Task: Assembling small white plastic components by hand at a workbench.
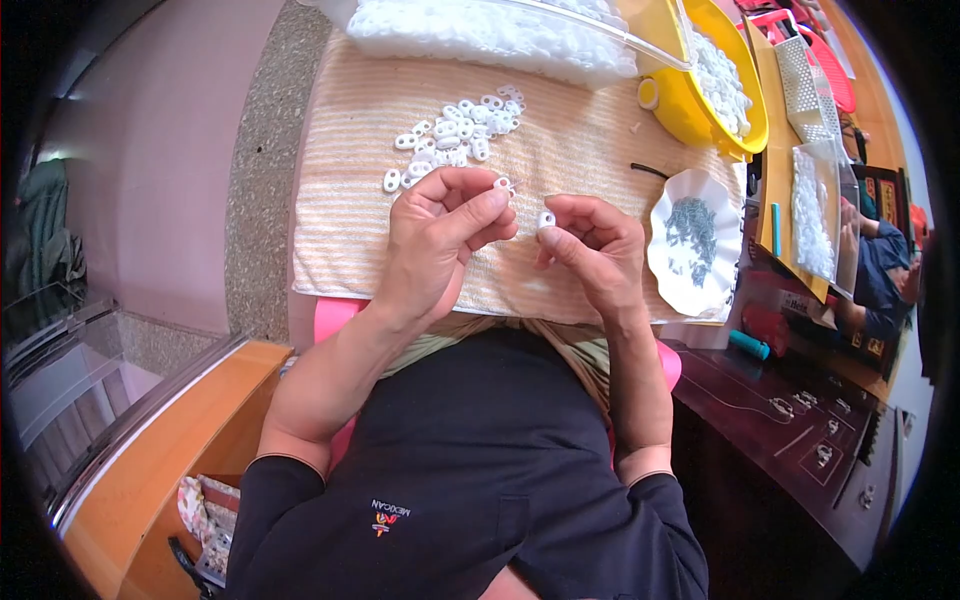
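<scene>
Over the striped towel, my left hand (440, 225) pinches a small white oval plastic piece (503, 185) between thumb and fingers. Just to its right and a little nearer, my right hand (598, 250) is closed on a second small white plastic piece (546, 220), also oval with a dark hole. The two pieces are apart. Beyond my left hand lies a loose pile of white oval two-holed pieces (460, 130). To the right of my right hand, a white scalloped dish (672, 275) holds many tiny dark-grey bits (692, 230), too small to name.
At the far edge stands a clear plastic bin (560, 15) full of white pieces. A yellow basin (672, 110) with more white pieces is at far right. A thin black stick (649, 170) lies near the dish. Another person (885, 260) sits at a wooden table (770, 190) further right.
</scene>
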Motion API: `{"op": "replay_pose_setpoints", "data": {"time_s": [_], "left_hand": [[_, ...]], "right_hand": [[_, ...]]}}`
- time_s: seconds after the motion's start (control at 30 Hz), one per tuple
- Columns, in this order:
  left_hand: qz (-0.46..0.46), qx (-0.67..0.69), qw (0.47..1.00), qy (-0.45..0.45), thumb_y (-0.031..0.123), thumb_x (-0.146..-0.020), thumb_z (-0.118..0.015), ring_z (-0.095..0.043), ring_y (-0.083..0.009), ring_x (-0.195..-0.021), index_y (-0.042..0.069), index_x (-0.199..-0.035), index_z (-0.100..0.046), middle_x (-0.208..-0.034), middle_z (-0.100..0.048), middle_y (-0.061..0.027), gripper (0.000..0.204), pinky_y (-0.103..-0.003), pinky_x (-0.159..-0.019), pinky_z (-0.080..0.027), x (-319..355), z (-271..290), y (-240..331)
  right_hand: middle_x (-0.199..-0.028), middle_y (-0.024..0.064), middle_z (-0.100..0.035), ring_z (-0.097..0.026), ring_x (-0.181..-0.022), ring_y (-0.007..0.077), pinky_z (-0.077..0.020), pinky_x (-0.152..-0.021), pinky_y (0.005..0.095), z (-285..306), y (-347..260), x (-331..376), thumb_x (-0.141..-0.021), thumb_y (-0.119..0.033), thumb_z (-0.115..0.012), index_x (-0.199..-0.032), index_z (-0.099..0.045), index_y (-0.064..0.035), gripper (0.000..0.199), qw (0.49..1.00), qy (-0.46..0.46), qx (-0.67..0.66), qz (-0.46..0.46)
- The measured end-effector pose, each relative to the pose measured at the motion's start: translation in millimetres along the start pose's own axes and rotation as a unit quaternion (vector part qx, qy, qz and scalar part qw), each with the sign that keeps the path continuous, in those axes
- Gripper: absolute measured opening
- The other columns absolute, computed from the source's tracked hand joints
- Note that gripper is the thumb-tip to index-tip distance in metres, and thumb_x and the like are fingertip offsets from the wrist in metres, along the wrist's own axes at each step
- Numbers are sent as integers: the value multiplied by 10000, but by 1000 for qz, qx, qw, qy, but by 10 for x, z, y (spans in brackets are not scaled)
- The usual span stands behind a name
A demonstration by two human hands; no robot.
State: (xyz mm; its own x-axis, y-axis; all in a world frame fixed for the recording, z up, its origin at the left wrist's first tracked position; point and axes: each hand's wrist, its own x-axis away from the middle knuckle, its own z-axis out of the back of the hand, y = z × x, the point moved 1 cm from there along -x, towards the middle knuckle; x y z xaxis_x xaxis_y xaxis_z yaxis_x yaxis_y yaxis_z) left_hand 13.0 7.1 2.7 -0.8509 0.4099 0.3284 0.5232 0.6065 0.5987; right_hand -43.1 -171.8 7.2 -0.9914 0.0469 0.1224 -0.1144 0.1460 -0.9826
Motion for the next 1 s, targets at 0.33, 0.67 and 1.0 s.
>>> {"op": "replay_pose_setpoints", "data": {"time_s": [0.33,0.67,1.0], "left_hand": [[18,-6,1000,-1,24,-860,-664,-657,-131,-775,19,-993,-619,-876,-665,-69,141,-270,-724,-571,11,-9,-24],[20,-6,1000,-8,5,-866,-644,-662,-151,-791,8,-1013,-596,-901,-660,-89,155,-298,-714,-590,-1,8,-46],[21,-15,1000,0,31,-862,-665,-652,-118,-756,18,-982,-626,-861,-661,-64,127,-261,-717,-567,16,-33,-18]], "right_hand": [[-857,84,-649,-645,-713,158,-552,-666,280,14,39,12,-841,39,-662,-1142,-592,60,309,999,-7,-35,-27],[-840,48,-638,-622,-742,97,-518,-632,245,-15,41,13,-835,-7,-688,-1057,-624,18,232,992,53,106,36],[-878,83,-626,-629,-758,255,-513,-630,341,-42,-139,-16,-765,-38,-682,-948,-634,-54,190,734,32,638,231]]}}
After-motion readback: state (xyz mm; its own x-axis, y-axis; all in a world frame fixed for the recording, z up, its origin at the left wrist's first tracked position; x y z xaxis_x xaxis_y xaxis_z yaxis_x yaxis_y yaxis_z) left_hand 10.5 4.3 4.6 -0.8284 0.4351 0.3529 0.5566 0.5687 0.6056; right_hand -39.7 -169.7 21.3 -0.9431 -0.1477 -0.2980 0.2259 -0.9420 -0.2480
